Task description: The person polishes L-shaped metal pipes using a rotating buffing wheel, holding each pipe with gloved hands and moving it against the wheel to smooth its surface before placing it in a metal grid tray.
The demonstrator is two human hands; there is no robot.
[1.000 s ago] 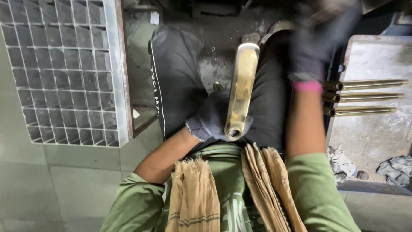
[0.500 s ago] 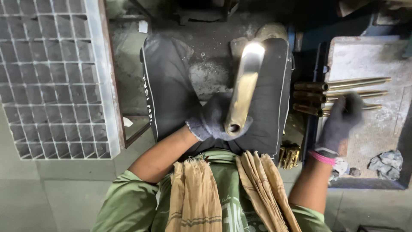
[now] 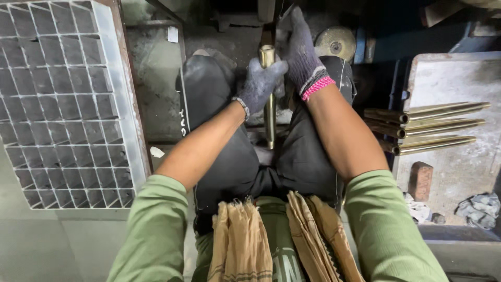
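Note:
I sit with my knees apart in dark trousers. My left hand point(image 3: 260, 83), in a grey knit glove, is wrapped around a long brass tube point(image 3: 269, 120) that stands upright between my legs. My right hand point(image 3: 301, 55), in a grey glove with a pink cuff, reaches forward just right of the tube's top end, fingers extended and nothing visibly held. A round buffing wheel point(image 3: 335, 43) sits just beyond the right hand.
Several brass tubes point(image 3: 428, 125) lie stacked on a dusty grey bench point(image 3: 454, 78) to my right, beside a brick point(image 3: 420, 180) and a crumpled rag point(image 3: 477, 210). A large metal grid rack point(image 3: 62, 104) stands on my left. A tan cloth point(image 3: 271, 240) drapes my lap.
My right hand came away from the stacked tubes on the bench and moved up beside the tube's top. My left hand slid up the tube and raised it forward.

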